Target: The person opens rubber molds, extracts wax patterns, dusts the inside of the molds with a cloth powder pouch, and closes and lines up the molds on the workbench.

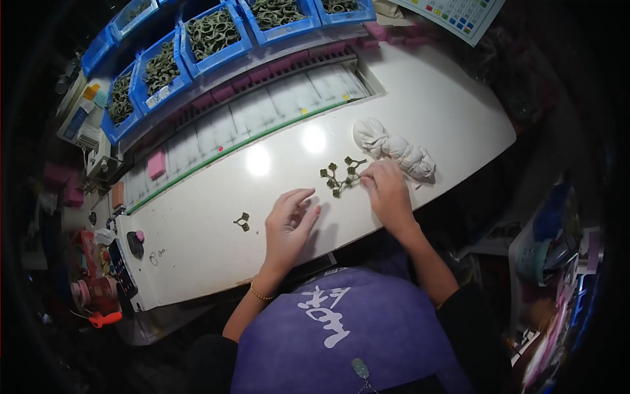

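Observation:
My right hand pinches the end of a small dark-green branched piece with square tips, which lies among similar pieces on the white tabletop. Whether those pieces are joined together I cannot tell. To the left of the cluster, my left hand hovers over the table with curved fingers and the thumb apart, holding nothing. Farther left lies a single forked green piece. Behind my right hand sits a twisted bundle of white cloth.
Blue bins full of dark-green pieces line the back. A glass-like panel with a green edge lies before them, with a pink block on it. A phone and a red-handled tool are at the left.

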The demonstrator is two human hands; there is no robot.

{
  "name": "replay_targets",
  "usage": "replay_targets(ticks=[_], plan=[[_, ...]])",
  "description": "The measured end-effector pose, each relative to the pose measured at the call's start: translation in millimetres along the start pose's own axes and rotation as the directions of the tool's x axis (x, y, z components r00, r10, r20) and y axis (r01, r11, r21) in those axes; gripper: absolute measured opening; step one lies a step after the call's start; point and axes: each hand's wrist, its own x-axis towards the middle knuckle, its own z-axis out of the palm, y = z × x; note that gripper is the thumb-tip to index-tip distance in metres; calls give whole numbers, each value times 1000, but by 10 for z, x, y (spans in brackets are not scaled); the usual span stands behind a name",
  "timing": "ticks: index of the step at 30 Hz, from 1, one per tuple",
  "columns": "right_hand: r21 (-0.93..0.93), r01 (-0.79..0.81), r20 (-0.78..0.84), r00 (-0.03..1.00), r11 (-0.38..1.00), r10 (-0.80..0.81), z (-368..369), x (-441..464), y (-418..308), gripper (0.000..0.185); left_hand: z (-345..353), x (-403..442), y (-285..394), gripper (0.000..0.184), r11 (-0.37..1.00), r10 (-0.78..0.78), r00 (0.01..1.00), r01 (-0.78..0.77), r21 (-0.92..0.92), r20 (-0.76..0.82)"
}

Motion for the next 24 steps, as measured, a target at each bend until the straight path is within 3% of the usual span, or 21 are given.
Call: replay_targets(ticks=[1, 3, 5, 6, 7, 10, 12, 16, 19, 21, 22, 24], plan=[[25, 16, 9, 1000, 1000, -16, -7, -1, -52, 11, 34, 36, 74, 34, 984, -108, 992, 116, -136, 69], [58, 115, -7, 993, 992, -115, -66, 26, -196, 11, 67, 114, 221, 39, 994, -72, 995, 78, -78, 67], [91, 204, -29, 979, 975, -202, -106, 23, -317, 11, 67, 174, 335, 32, 947, -194, 945, 250, -199, 263], [98, 265, -35, 964, 959, -263, -122, 33, -355, 13, 79, 195, 294, 25, 985, -35, 964, 78, -156, 262], [101, 324, -42, 946, 941, -321, -129, 40, -369, 16, 79, 190, 273, 25, 985, -33, 964, 76, -153, 265], [128, 364, -19, 931, 922, -365, -125, 63, -334, 19, 64, 175, 269, 21, 986, -88, 961, 121, -112, 264], [168, 358, -24, 933, 919, -359, -100, 81, -341, 20, 19, 166, 315, 19, 944, -213, 925, 278, -179, 313], [292, 279, -56, 960, 915, -275, -99, 99, -409, 23, 19, 144, 184, 20, 920, -195, 945, 269, -285, 262], [333, 317, -33, 945, 888, -325, -90, 83, -390, 26, -13, 133, 232, 19, 903, -166, 948, 257, -345, 272], [330, 323, -34, 943, 887, -331, -109, 85, -411, 27, -50, 137, 292, 12, 983, -39, 977, 74, -165, 208], [331, 332, -32, 939, 883, -341, -122, 85, -423, 28, -54, 141, 313, 12, 983, -38, 977, 75, -167, 211], [322, 341, -26, 936, 883, -352, -142, 90, -437, 29, -65, 148, 336, 11, 987, 157, 979, -158, 0, 127]])
